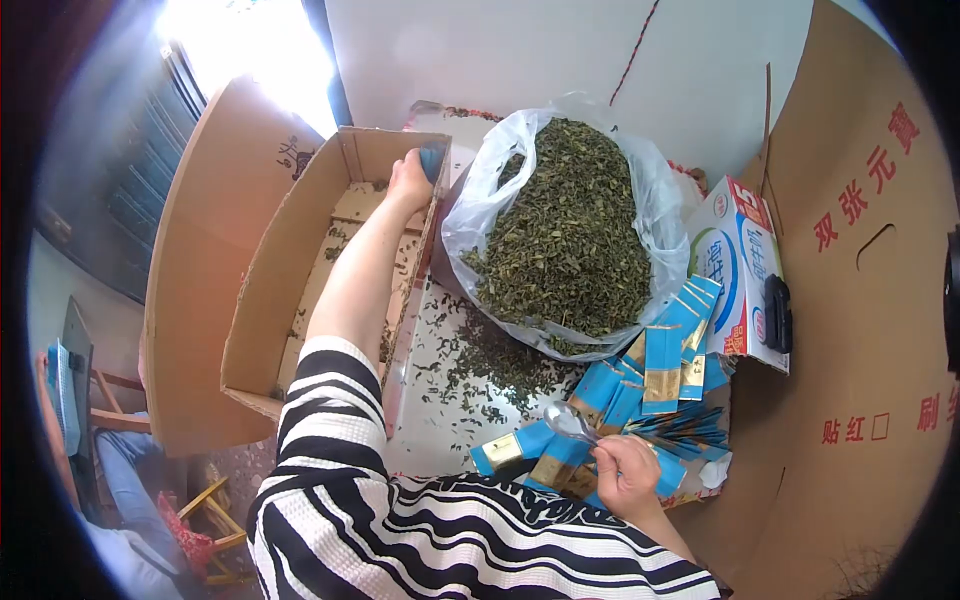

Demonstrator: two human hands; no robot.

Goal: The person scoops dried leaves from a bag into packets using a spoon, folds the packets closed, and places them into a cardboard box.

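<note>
My left hand reaches to the far end of a long, open cardboard box. Its fingers are closed on a small blue packet, mostly covered by the hand. Close to my body, my right hand grips the handle of a metal spoon, whose bowl points left. Beneath and beyond the spoon lie several blue and gold packets, overlapping in a loose pile. A clear plastic bag heaped with dried green leaves stands between the box and the packets.
Loose dark leaves are scattered over the white tabletop. A milk carton with a black object on it stands at right, beside a tall cardboard sheet. Another cardboard panel curves along the left.
</note>
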